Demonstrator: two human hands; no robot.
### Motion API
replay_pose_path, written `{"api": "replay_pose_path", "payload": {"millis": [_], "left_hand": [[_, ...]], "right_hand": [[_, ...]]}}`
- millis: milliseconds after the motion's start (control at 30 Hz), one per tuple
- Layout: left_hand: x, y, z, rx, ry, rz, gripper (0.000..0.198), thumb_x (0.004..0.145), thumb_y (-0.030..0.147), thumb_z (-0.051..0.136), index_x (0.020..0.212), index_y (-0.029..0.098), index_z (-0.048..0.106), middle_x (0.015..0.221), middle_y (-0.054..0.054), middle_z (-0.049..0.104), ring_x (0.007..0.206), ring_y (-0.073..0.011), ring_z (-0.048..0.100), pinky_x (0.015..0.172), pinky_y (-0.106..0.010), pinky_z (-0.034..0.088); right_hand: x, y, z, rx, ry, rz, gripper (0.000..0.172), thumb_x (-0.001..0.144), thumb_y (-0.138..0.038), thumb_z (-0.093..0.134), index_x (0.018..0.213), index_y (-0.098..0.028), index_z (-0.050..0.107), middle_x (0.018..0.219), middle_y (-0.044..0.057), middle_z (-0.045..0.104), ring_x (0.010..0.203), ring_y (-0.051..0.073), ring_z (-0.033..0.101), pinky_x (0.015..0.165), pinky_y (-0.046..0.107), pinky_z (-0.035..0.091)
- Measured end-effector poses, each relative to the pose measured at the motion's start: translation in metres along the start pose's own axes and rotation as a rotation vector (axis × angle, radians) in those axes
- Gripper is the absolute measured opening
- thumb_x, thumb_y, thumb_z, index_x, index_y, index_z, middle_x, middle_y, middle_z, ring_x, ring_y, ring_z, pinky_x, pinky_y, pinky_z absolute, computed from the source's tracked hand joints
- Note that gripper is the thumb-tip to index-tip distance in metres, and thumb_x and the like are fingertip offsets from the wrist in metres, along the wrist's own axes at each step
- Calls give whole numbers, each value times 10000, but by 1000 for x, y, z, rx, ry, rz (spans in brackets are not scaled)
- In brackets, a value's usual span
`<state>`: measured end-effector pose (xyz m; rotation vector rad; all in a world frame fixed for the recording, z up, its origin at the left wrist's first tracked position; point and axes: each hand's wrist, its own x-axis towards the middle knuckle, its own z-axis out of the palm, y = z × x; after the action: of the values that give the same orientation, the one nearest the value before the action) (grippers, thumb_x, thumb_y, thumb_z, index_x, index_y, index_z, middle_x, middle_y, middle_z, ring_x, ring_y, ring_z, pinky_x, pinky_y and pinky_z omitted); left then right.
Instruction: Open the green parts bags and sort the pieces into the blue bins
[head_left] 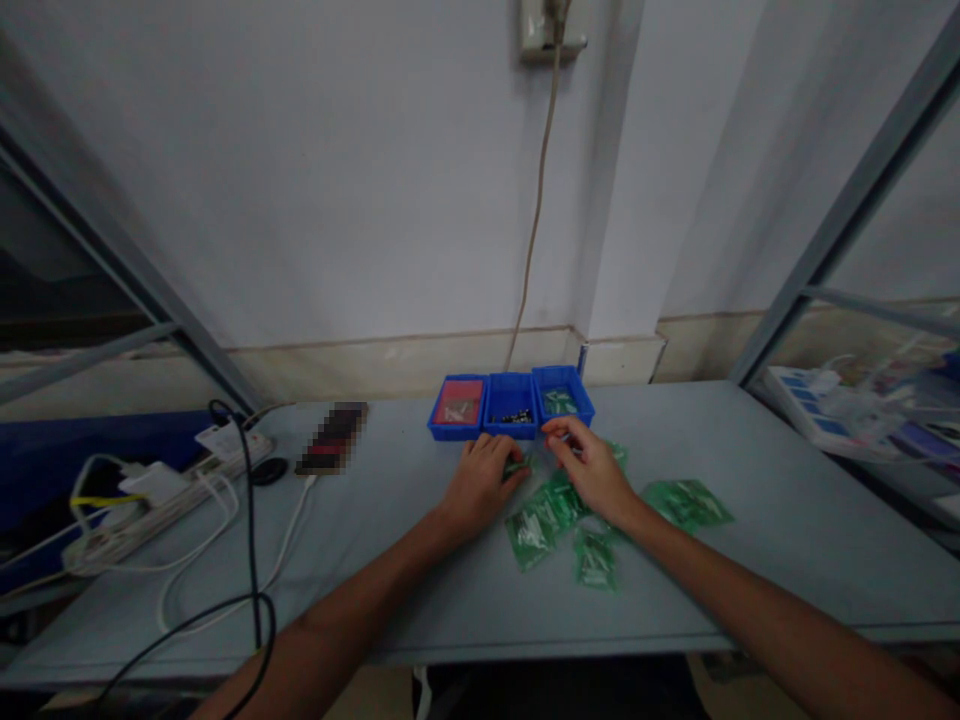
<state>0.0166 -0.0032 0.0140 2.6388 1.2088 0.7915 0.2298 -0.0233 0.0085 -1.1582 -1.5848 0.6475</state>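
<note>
My left hand [480,482] is closed on the edge of a small green plastic bag [519,466], in front of the blue bins. To its right, my right hand [594,472] has thumb and forefinger pinched together just before the right bin; what sits between the fingertips is too small to make out. The middle blue bin [511,432] holds small dark and shiny parts. In the right blue bin [587,408] lie small green packets [559,402]. Several green bags [534,535] with pale contents are spread beneath and around my right hand.
The left blue bin [454,433] has a pink-red piece in it. A green bag [686,503] lies beyond my right wrist. Left on the table are a blurred-out phone-like object [334,438], a power strip [165,500] and loose cables. A wall stands behind.
</note>
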Motion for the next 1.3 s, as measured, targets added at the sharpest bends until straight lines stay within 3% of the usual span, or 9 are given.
{"api": "replay_pose_path", "payload": {"millis": [133,400,533,633,733,833,967,1300], "left_hand": [[1,1,-1,-166,99,-40,154,991,322,705,1058,222,608,1039,-32,727,985,-240,647,914,-399,437],[3,3,-1,-517,140,-136,284,971,356,717,1210,242,616,1145,-70,740,1057,-247,694,950,-384,521],[1,6,-1,-546,122,-124,331,957,331,731,1246,229,607,1201,-88,717,1075,-252,678,973,-391,515],[3,5,-2,-567,138,-142,365,980,345,696,1292,214,560,1114,-66,706,954,-214,662,866,-341,519],[5,4,-4,-556,138,-142,219,1009,356,643,1151,195,596,962,-32,682,859,-191,625,800,-312,492],[7,4,-8,-512,156,-110,157,1026,343,601,1001,189,621,935,-39,669,861,-193,600,815,-317,476],[6,5,-10,-529,168,-93,158,1029,335,595,1073,188,633,986,-52,685,876,-195,605,819,-314,478],[6,3,-7,-469,162,-33,190,1028,358,611,946,189,640,906,-45,663,862,-207,597,793,-322,462]], "right_hand": [[-3,-6,1,-83,-86,-98,170,1014,-303,599,1164,-236,644,1075,47,687,842,202,640,742,326,494],[-4,-9,0,52,-117,-85,181,1001,-393,651,1097,-241,635,940,15,667,800,198,611,724,311,485],[-2,-7,0,44,-146,-87,180,1021,-400,619,1008,-230,677,874,7,656,797,200,606,731,309,465],[-1,-8,-1,40,-75,-84,175,1024,-395,610,988,-229,652,866,4,633,789,196,586,726,305,454],[0,-10,-3,48,-33,-87,173,1028,-401,600,990,-235,633,876,6,619,799,197,578,722,300,453],[0,-11,-4,52,-23,-84,171,1021,-404,611,1005,-236,638,905,14,624,815,201,581,726,302,457],[0,-11,-3,49,-55,-82,165,1007,-391,639,1054,-233,652,939,22,643,823,206,589,734,312,456],[0,-7,-2,123,-93,-66,165,1003,-401,652,1037,-239,657,877,4,613,789,197,564,723,314,443]]}}
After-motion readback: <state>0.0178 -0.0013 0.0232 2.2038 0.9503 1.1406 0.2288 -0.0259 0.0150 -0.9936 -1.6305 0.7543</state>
